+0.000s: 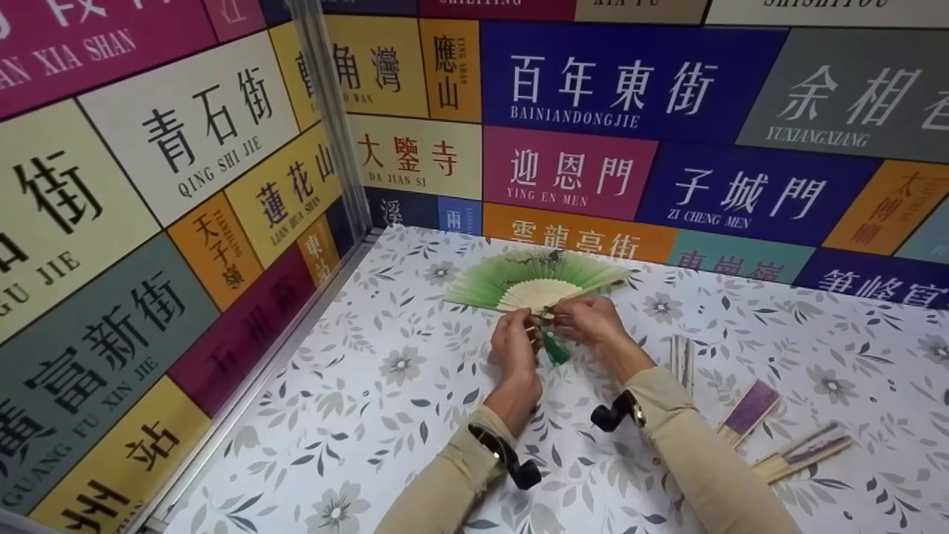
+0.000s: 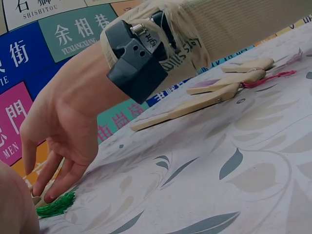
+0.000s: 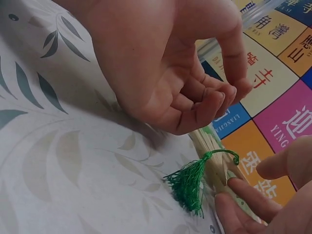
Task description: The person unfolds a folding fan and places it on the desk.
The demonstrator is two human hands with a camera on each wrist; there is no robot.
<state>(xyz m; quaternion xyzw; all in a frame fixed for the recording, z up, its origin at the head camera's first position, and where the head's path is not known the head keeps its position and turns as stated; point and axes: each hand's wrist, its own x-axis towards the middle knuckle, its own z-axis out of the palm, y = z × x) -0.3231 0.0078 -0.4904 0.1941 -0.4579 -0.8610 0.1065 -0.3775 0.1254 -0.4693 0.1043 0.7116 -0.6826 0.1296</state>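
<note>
A green folding fan [image 1: 485, 278] with pale ribs lies spread at the back of the table, its dark green tassel [image 1: 553, 347] hanging toward me. My left hand [image 1: 517, 352] is at the left of the fan's base. In the right wrist view, the left hand [image 3: 170, 73] has loosely bent fingers above the ribs [image 3: 214, 161], with nothing visible between them. From the right side, my right hand [image 1: 592, 325] touches the base. Its thumb stands apart from its fingers [image 3: 243, 195], which meet the fan beside the tassel [image 3: 190, 187]. The left wrist view shows the right hand [image 2: 63, 131] reaching down there.
Three folded fans lie to the right: one pale [image 1: 682, 361], one purple [image 1: 750, 410], one light-coloured [image 1: 804, 450]. A pinkish-red tassel [image 2: 270, 79] trails from one. Walls with coloured street-name panels [image 1: 571, 174] border the floral tablecloth [image 1: 348, 415] behind and to the left.
</note>
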